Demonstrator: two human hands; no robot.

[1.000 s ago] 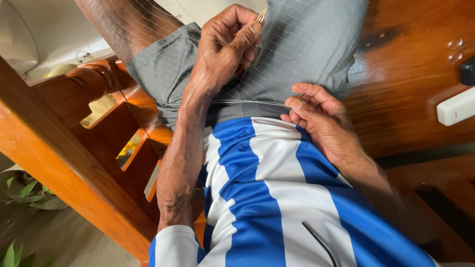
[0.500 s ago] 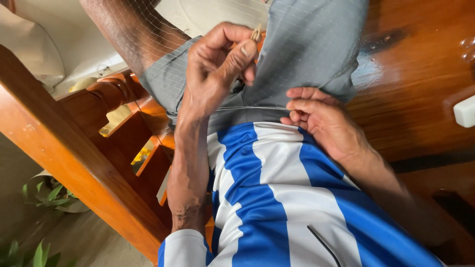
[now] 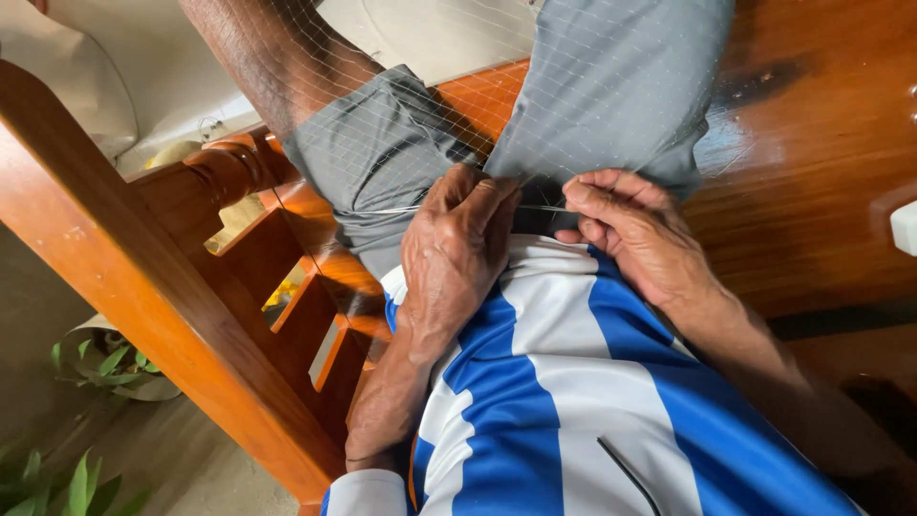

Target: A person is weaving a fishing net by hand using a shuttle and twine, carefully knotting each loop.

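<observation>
Fine, near-clear fishing net (image 3: 573, 86) draped over the lap across the upper centre of the frame, lying on grey shorts (image 3: 611, 86), with its mesh lines faint against the cloth. A taut line (image 3: 540, 207) runs level along the net's lower edge, just above the hem of the blue and white striped shirt (image 3: 535, 382).

Left hand (image 3: 457, 250), centre frame, back of hand up, fingers curled tight and closed down at the line; whether it pinches the line or something else under the fingers cannot be told. Right hand (image 3: 635, 234), just right of centre, fingers bent and closed on the line and net edge, knuckles toward the camera. The two hands sit near each other, a short stretch of line showing between them.

Orange-brown wooden chair arm (image 3: 143, 287) crosses the left side of the frame diagonally. Glossy wooden table (image 3: 812, 143) at upper right. Green plant leaves (image 3: 105, 368) at lower left, on the floor.
</observation>
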